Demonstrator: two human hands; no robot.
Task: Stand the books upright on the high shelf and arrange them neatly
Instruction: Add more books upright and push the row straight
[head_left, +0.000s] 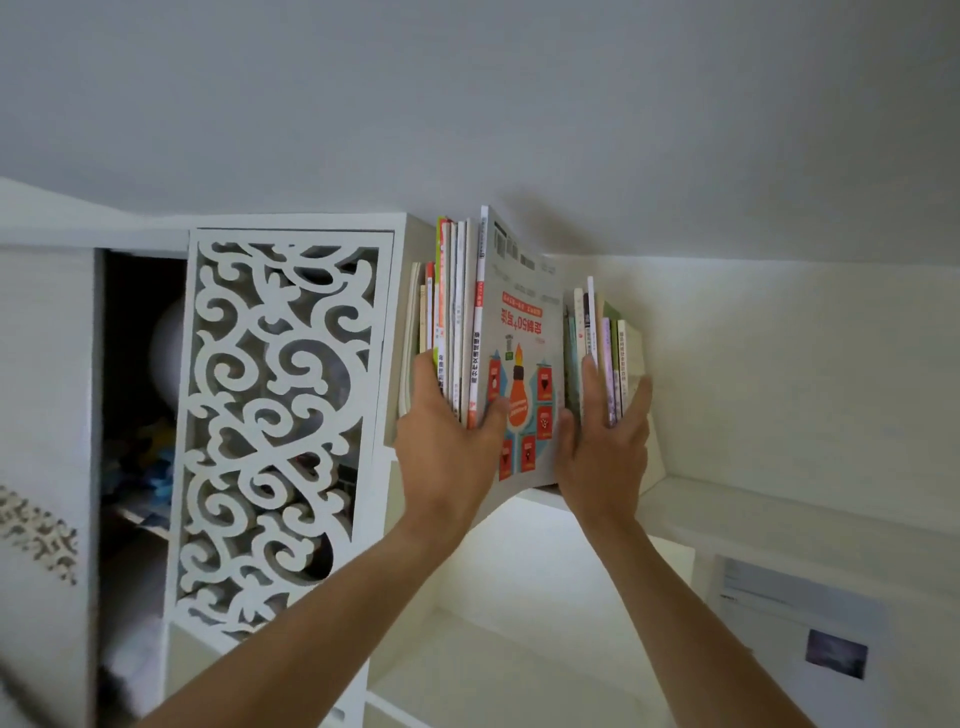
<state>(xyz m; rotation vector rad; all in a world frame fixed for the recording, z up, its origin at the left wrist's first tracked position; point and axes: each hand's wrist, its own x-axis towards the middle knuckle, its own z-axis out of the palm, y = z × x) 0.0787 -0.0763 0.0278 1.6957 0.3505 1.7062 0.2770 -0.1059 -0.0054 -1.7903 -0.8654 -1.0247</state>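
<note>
Two groups of thin books stand upright on the high white shelf (675, 499). My left hand (447, 436) grips the lower spines of the left group of books (452, 312), thumb against the big white book with a light bulb on its upside-down cover (524, 364), which sticks out furthest. My right hand (602, 441) clasps the right group of books (602, 343), fingers spread over the spines and thumb on the left side. A gap separates the two groups behind the big cover.
A white cabinet door with scroll cut-outs (275, 426) stands open left of the books, with a dark compartment (140, 389) beyond it. The ceiling is close above. A lower white shelf (519, 649) and papers on the wall (810, 623) lie below right.
</note>
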